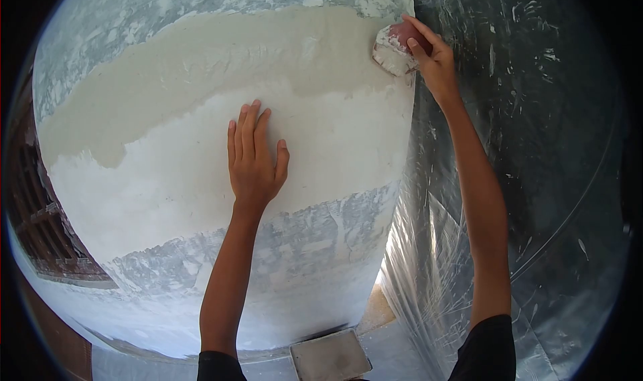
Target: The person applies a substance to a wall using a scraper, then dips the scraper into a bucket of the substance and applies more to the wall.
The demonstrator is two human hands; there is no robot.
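Note:
A wall [167,193] fills the middle of the view, with a band of darker, damp-looking plaster [241,53] across its upper part and paler plaster below. My left hand [253,160] lies against the pale area, fingers apart, holding nothing. At the wall's upper right edge, my right hand [434,59] grips a reddish-brown tool [396,51] smeared with white plaster. The tool touches the wall at the right end of the damp band; its far side is hidden.
Dark plastic sheeting [536,146], splashed with white, hangs along the right side. A rectangular tray [331,357] sits at the bottom centre, below the wall. A brown slatted frame [47,207] stands at the left edge.

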